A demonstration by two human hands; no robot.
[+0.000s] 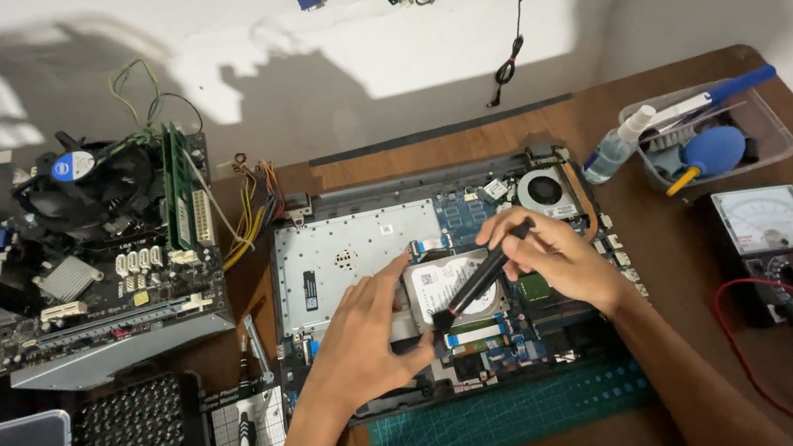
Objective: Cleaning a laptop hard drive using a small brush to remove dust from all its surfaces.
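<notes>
One opened laptop [359, 248], one hard drive [459, 281]; right hand [557, 254] pinches one black brush [479, 278], left hand [361, 343] spread, fingers pressing beside the drive

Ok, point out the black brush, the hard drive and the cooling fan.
black brush [484, 276], head view, middle of its handle
hard drive [458, 274], head view, silver top label
cooling fan [544, 190], head view, centre hub

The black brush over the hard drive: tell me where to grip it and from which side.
Grip the black brush on its upper handle, coming from the right, as the right hand does. It slants bristles down-left onto the hard drive, so the raised handle end is free, while the left hand rests beside the drive.
</notes>
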